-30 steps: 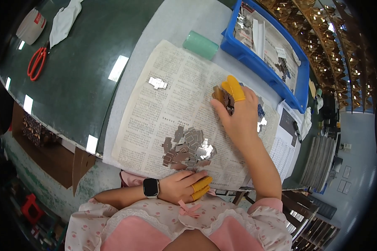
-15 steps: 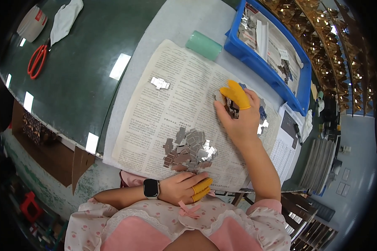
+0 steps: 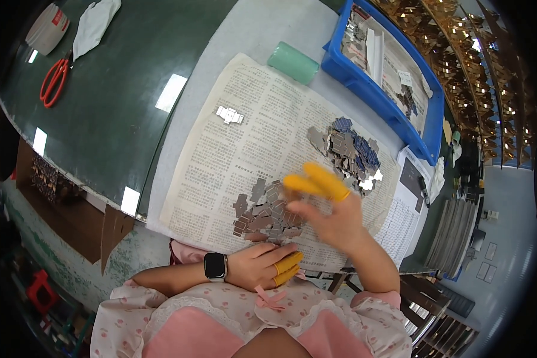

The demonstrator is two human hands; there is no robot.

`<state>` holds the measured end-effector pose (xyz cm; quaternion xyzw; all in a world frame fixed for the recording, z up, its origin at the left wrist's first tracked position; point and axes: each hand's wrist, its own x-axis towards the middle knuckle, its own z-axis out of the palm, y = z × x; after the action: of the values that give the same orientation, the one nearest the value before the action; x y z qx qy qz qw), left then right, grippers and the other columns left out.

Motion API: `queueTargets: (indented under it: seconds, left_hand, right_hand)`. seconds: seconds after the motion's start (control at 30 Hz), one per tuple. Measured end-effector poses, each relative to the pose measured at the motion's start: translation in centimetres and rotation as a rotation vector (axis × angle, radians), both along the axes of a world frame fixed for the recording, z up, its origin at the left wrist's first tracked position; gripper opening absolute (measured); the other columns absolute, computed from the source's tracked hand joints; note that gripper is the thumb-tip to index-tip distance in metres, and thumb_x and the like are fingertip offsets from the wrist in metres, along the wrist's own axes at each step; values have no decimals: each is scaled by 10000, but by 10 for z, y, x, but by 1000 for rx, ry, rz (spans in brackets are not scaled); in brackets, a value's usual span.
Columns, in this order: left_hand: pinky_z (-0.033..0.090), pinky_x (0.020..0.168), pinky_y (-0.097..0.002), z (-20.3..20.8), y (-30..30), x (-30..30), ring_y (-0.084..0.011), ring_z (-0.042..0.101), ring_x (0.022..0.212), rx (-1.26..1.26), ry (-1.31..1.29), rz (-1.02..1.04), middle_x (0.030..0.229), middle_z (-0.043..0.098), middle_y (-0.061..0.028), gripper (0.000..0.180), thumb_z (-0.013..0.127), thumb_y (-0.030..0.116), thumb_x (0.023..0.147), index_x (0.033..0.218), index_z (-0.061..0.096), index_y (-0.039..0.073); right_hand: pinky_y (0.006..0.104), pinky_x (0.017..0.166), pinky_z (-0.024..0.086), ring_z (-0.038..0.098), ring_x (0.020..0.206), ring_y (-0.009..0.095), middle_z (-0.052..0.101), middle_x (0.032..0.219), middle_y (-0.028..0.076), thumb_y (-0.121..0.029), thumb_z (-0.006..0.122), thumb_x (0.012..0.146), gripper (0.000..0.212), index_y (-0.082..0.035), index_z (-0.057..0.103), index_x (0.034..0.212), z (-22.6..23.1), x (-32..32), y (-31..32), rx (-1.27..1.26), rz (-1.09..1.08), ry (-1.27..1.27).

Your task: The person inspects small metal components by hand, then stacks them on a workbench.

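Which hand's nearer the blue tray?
Right. The right hand is over the newspaper, short of the blue tray; the left hand is farther, by the newspaper's near edge.

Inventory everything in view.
Newspaper: one, cream, centre
Near pieces: many, silver, newspaper's lower middle
Far pieces: many, silver/blue, newspaper's right
Separate pieces: count unclear, silver, newspaper's upper left
Cylinder: one, green, newspaper's far edge
Tray: one, blue, upper right
Racked parts: many, golden, upper right
Papers: several, white, right
Pen: one, black, papers' edge
Table: one, green, left
Scissors: one, red, upper left
Cloth: one, white, upper left
Tub: one, whitish, upper left
Watch: one, black, lower centre
Left hand: one, yellow finger covers, lower centre
Right hand: one, likewise, at near pieces
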<state>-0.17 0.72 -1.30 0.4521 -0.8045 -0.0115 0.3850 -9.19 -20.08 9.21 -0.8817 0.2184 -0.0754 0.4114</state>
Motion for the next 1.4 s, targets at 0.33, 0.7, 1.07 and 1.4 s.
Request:
queueTargets:
  seconds: [0.33, 0.7, 1.07, 1.4]
  left_hand:
    - [499, 953, -336, 7, -4, 2, -288, 628, 1319, -8, -1, 18, 1394, 687, -109, 373, 634, 239, 932, 1263, 741, 102]
    - [509, 954, -361, 2, -2, 0, -326, 609, 1334, -21, -3, 11, 1403, 671, -144, 407, 616, 252, 952, 1296, 721, 60]
    - [514, 947, -372, 2, -2, 1, -334, 615, 1331, -23, 3, -1, 1393, 677, -155, 408, 640, 268, 944, 1289, 721, 66]
    - [528, 940, -362, 5, -4, 4, -336, 615, 1324, -26, -22, -8, 1405, 674, -150, 419, 623, 269, 951, 1303, 717, 63]
  right_hand:
    - [475, 1043, 462, 598, 1180, 372, 735, 1092, 132, -293, 897, 848, 692, -33, 618, 1426, -26, 29, -43, -692, -196, -4]
    - [481, 1067, 451, 650, 1092, 335, 750, 1108, 125, -275, 866, 875, 531, -7, 695, 1300, -38, 32, -49, -748, -160, -142]
    - [433, 1020, 469, 632, 1132, 316, 731, 1215, 52, -422, 934, 769, 672, -77, 718, 1305, -13, 3, -6, -435, 324, -181]
    - [486, 1072, 433, 622, 1155, 345, 697, 1261, 147, -298, 840, 891, 547, -27, 675, 1336, -43, 23, -57, -686, -102, -66]
